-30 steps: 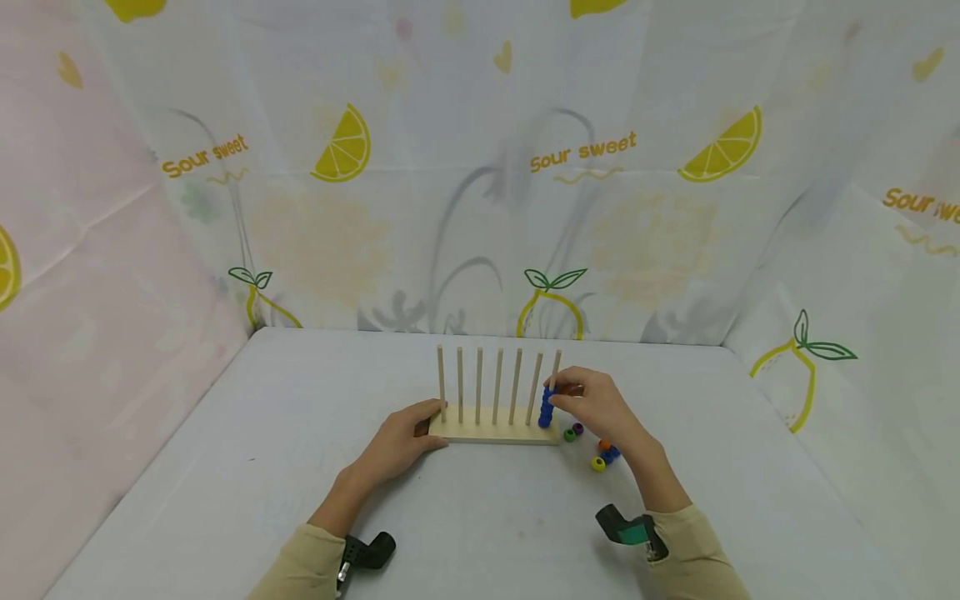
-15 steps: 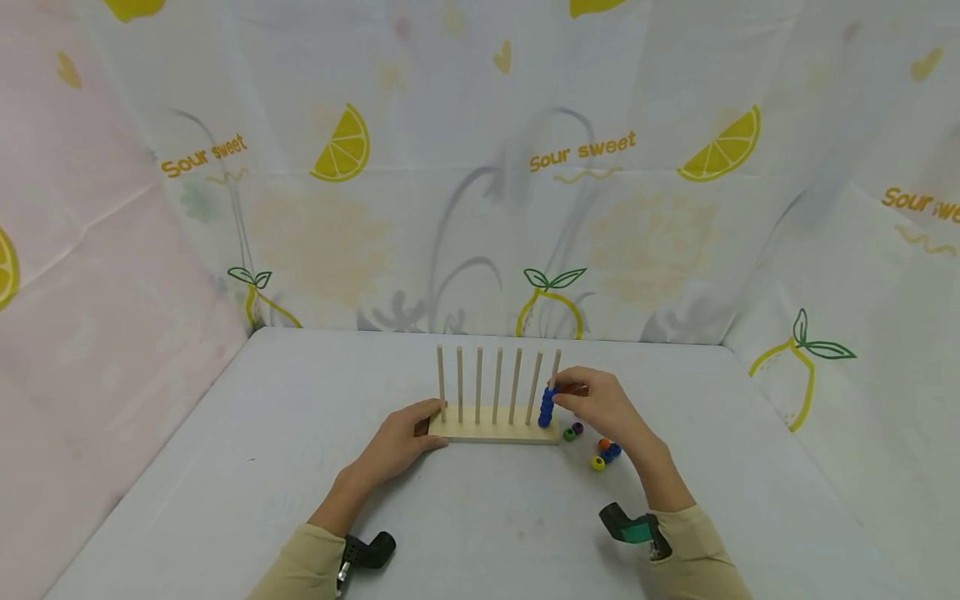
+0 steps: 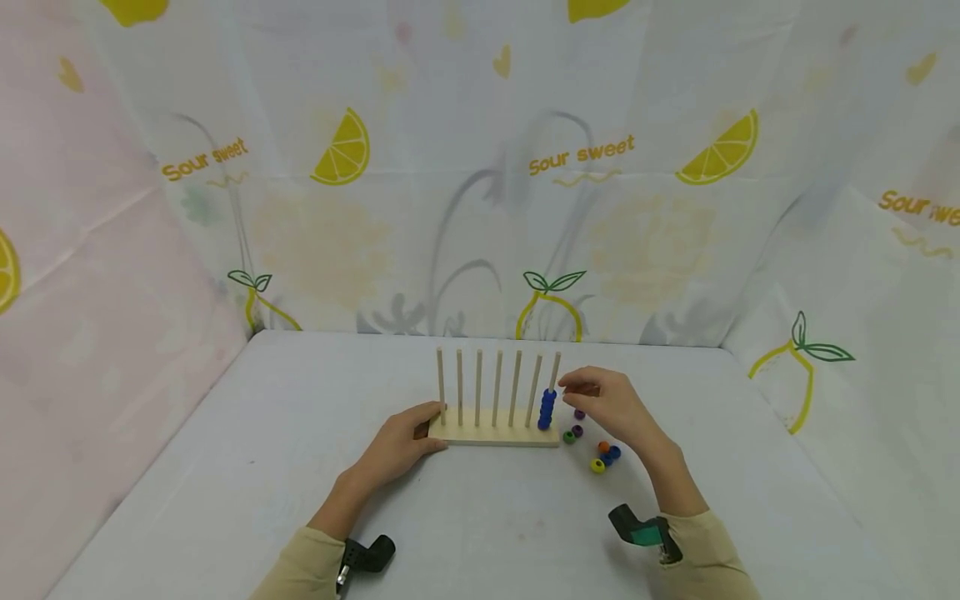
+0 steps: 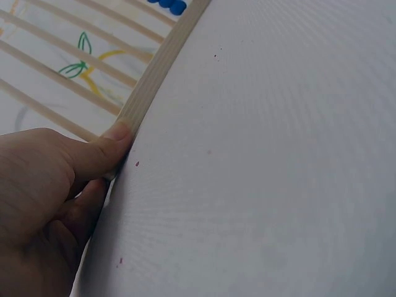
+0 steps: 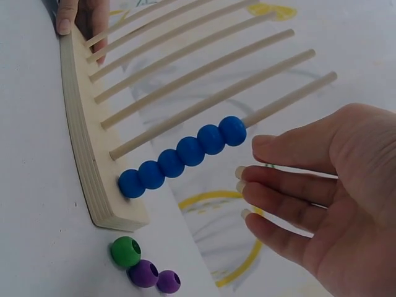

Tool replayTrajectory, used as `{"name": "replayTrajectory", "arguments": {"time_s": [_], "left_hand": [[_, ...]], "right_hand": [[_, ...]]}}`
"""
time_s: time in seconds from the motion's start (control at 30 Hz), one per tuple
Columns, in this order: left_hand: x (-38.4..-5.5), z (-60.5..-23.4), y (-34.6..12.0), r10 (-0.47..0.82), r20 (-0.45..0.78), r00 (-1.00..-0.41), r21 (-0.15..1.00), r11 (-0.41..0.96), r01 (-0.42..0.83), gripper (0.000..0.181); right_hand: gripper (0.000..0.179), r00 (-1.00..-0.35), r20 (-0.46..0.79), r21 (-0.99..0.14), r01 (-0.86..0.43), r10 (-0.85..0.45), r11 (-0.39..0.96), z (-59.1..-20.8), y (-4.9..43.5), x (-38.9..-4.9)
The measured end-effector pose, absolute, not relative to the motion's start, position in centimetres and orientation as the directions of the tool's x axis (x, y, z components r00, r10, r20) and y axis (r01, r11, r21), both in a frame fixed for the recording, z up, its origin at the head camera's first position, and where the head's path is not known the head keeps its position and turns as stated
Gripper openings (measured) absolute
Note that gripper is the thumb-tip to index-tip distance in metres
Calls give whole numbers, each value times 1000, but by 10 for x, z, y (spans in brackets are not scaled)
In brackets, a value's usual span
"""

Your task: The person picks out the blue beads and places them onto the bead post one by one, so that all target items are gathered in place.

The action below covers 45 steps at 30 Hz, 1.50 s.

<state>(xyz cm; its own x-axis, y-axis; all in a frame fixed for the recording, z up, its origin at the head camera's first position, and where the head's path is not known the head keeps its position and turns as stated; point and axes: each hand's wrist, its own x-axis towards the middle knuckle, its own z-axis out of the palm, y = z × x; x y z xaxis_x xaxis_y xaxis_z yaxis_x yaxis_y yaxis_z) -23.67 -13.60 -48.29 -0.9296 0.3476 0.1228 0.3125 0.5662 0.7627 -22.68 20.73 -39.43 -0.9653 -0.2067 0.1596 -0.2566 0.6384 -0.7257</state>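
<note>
A pale wooden peg board (image 3: 491, 433) with several upright pegs stands on the table. Its rightmost peg (image 5: 291, 99) carries a stack of blue beads (image 5: 190, 151); the other pegs are bare. My left hand (image 3: 397, 442) grips the board's left end, the thumb along its front edge in the left wrist view (image 4: 37, 185). Just right of the stack is my right hand (image 3: 611, 404), holding nothing. Its fingers are loosely bent, with the thumb tip close beside the top bead in the right wrist view.
Right of the board lie a green bead (image 5: 126, 252) and purple beads (image 5: 144, 273). Nearer the right forearm are a yellow bead (image 3: 597, 466), an orange bead (image 3: 603, 447) and blue beads (image 3: 615, 452). A printed cloth (image 3: 420, 208) hangs behind the white table (image 3: 480, 533).
My right hand has let go of the blue beads and drawn off to the right of the peg. A purple bead now shows beneath it. The left hand stays in place.
</note>
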Motion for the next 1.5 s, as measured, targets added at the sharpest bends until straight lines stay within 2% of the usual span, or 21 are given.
{"name": "replayTrajectory", "arguments": {"time_s": [0.7, 1.23, 1.5], "left_hand": [[-239, -487, -136, 361, 138, -922, 760, 559, 333, 60], [-237, -484, -138, 354, 142, -925, 764, 555, 330, 61], [-237, -485, -137, 353, 136, -926, 769, 552, 323, 62]], "right_hand": [[23, -963, 150, -693, -264, -224, 671, -401, 241, -221], [25, -937, 21, -677, -270, -348, 684, -410, 258, -228], [28, -923, -39, -710, -244, -383, 660, -411, 268, -226]]}}
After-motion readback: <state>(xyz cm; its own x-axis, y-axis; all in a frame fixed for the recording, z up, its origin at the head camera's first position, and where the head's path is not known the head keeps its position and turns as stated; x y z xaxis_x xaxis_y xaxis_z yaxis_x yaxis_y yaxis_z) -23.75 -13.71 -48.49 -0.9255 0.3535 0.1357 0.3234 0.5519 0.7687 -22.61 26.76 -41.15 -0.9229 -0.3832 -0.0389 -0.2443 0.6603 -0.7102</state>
